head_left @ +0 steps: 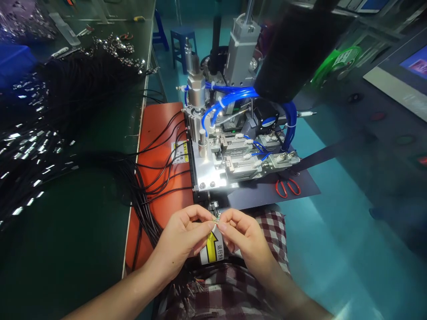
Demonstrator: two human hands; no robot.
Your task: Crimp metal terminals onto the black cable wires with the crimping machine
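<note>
My left hand (188, 233) and my right hand (242, 235) meet in front of my body with their fingertips pinched together. Between them show the thin, light-coloured ends of fine wires (216, 221); the rest of these wires is hidden by my fingers. Just beyond the fingertips is the near edge of a metal machine (213, 178) with blue air hoses (233, 95). Below my hands lies a white label with a yellow arrow (211, 249). A bundle of black cables (143, 209) runs down past my left wrist, and loose wire ends (198, 286) rest in my lap.
An orange-red board (160, 191) beside the machine carries several black cables leading into it. The dark green table (83, 240) on the left holds a large heap of black cables (83, 84) with shiny ends. Red-handled scissors (287, 188) lie right of the machine. Blue stools (183, 44) stand behind.
</note>
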